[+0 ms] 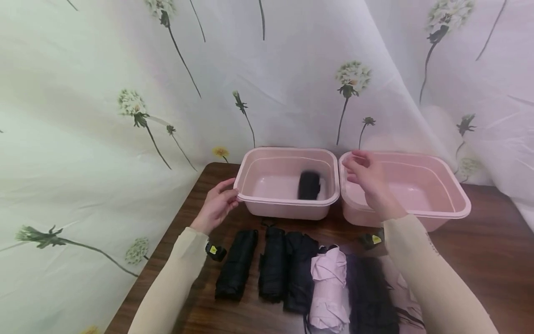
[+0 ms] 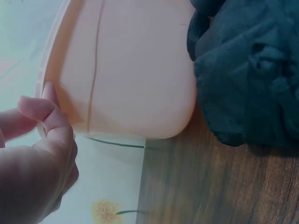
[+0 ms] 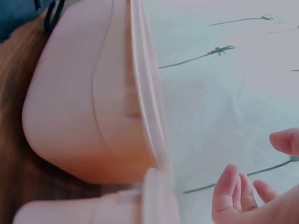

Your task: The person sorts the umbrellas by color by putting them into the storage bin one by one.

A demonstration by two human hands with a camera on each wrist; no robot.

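From the head camera, two pink basins stand side by side at the back of a dark wooden worktop. The left basin is the landmark here. A black folded umbrella, blurred, is inside it toward its right wall. The left hand rests against the left basin's near-left corner, fingers loosely bent and touching the rim. The right hand hovers just right of the left basin, over the near-left part of the right basin, fingers relaxed and holding nothing. In front of the left basin lies a row of folded umbrellas: three black ones, then a pale pink one, then a dark one farthest right. A flower-printed curtain hangs behind and to the left of the basin.

From the left wrist camera, the left hand has its bent fingers at the left basin's rim; how firmly it holds cannot be told. A black umbrella lies just beside the basin's wall on the worktop.

From the right wrist camera, the right hand shows spread, empty fingertips away from the left basin's outer wall, with the curtain behind.
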